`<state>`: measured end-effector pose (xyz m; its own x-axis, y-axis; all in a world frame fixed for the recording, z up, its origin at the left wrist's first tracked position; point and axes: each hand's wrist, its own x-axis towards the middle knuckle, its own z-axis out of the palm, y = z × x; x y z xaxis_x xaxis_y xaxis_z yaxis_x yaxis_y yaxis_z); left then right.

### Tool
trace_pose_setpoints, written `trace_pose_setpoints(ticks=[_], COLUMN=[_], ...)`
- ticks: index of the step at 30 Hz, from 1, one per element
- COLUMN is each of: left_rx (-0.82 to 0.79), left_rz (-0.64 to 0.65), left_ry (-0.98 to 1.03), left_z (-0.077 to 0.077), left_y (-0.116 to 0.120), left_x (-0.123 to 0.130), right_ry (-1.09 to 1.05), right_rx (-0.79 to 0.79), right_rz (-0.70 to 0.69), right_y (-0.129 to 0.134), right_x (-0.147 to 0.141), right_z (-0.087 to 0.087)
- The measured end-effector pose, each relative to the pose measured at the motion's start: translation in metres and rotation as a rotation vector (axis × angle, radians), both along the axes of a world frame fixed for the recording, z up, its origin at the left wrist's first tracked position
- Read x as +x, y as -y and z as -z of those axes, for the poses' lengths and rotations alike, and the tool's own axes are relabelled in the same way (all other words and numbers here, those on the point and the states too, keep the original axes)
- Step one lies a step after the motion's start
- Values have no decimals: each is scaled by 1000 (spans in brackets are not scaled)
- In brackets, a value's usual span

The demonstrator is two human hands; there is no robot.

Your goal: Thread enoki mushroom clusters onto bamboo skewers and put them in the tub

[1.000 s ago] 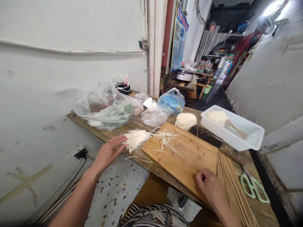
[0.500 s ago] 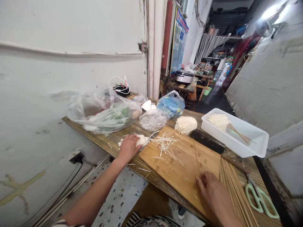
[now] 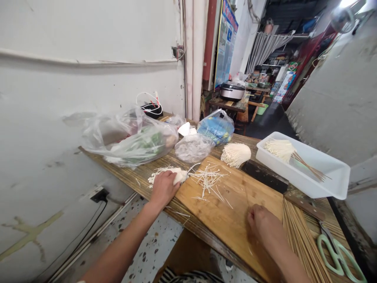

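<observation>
My left hand [image 3: 163, 189] grips a clump of pale enoki mushrooms [image 3: 165, 173] at the table edge, just left of the bamboo cutting board [image 3: 232, 220]. Loose enoki strands [image 3: 207, 181] lie on the board. My right hand [image 3: 263, 225] rests on the board with curled fingers, blurred, around a thin bamboo skewer [image 3: 246, 196] that shows only faintly. Another enoki bunch [image 3: 235, 154] sits at the board's far edge. A flat pile of bamboo skewers [image 3: 303, 243] lies right of my right hand.
A white plastic tray [image 3: 303, 167] holds skewered enoki. A dark-bladed knife [image 3: 263, 177] lies behind the board, and green-handled scissors [image 3: 337, 257] lie at the right. Plastic bags [image 3: 129, 139] crowd the table's far end against the wall [image 3: 88, 31].
My left hand has moved from beside the enoki clump onto it and closed over it. My right hand has shifted slightly up the board. The view has turned a little.
</observation>
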<state>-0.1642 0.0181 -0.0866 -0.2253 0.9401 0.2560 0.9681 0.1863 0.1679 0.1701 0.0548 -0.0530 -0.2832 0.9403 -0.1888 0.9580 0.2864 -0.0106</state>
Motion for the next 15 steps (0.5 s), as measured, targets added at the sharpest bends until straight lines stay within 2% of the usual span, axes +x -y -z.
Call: trace_pose_setpoints(ticks=[10,13,15], left_rx=[-16,7,14], left_rz=[-101,-113,-98], left_ry=[152,281,398], left_z=[1,-5,-11], left_y=[-9,-8,-5], left_x=[-6,-11,-16], right_ry=[32,-80,-247], right_rx=[18,81,123], right_rz=[31,55,68], right_y=[-1,8,13], right_x=[19,32,39], right_z=[-1,2,5])
